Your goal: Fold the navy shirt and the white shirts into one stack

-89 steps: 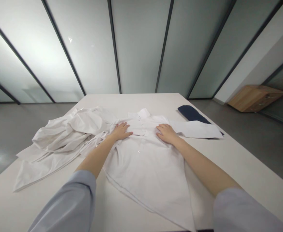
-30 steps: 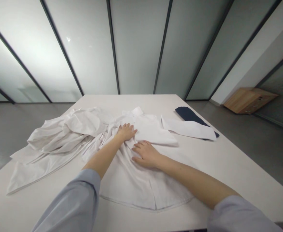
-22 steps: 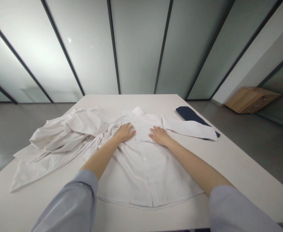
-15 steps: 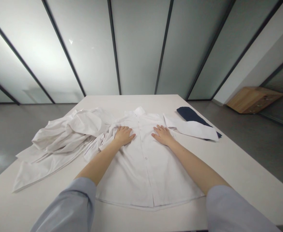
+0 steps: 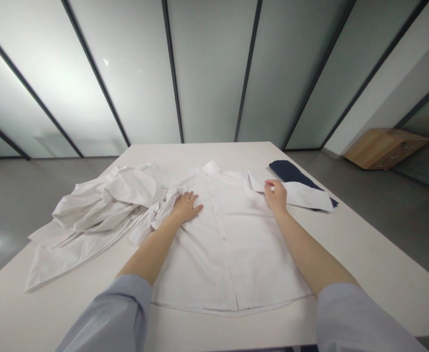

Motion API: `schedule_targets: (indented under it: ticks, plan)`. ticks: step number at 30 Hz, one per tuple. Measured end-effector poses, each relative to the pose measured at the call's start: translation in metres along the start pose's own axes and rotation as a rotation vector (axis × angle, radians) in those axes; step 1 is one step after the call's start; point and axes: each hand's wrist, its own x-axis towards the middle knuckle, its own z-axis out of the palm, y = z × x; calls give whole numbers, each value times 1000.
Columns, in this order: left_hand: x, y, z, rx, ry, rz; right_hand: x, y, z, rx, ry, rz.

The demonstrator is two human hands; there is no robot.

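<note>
Crumpled white cloth (image 5: 100,195) left of white shirt (image 5: 232,254), bunched against its side. Left hand (image 5: 185,207) flat on white shirt, fingers spread. White shirt lies front up on table (image 5: 361,254). Right hand (image 5: 276,195) on sleeve (image 5: 305,195) right of white shirt, fingertips pinching its edge. Navy cloth (image 5: 289,171) beyond sleeve. Risk: hard sleeve pull against pressing left hand could drag white shirt askew, rewrinkle front; loose pinch could drop sleeve.

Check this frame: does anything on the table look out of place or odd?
Yes: a crumpled heap of white cloth lies bunched against the side of the otherwise flat white button-front shirt, next to the left hand. It stands out against the smoothed shirt front. Whether it is part of the shirt is hard to tell.
</note>
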Motion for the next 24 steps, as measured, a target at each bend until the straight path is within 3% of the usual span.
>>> schedule_targets:
  ticks: [6, 9, 11, 16, 19, 22, 24]
  plan:
    - [1, -2, 3, -26, 7, -5, 26, 56, -50, -248, 418, 370]
    - [2, -3, 6, -41, 11, -2, 26, 79, -77, -354, 490, 483]
    - [3, -3, 7, -41, 16, 0, 22, 87, -93, -409, 435, 559]
    - [1, -1, 3, -38, 5, -3, 13, 93, -120, -597, 132, 719]
    - [0, 0, 2, -46, 3, -6, 15, 99, -126, -521, 116, 645]
    - [1, 0, 3, -53, 14, -7, 22, 104, -129, -312, 148, 514]
    - [1, 0, 3, -56, 10, -9, 29, 100, -130, -250, 194, 503]
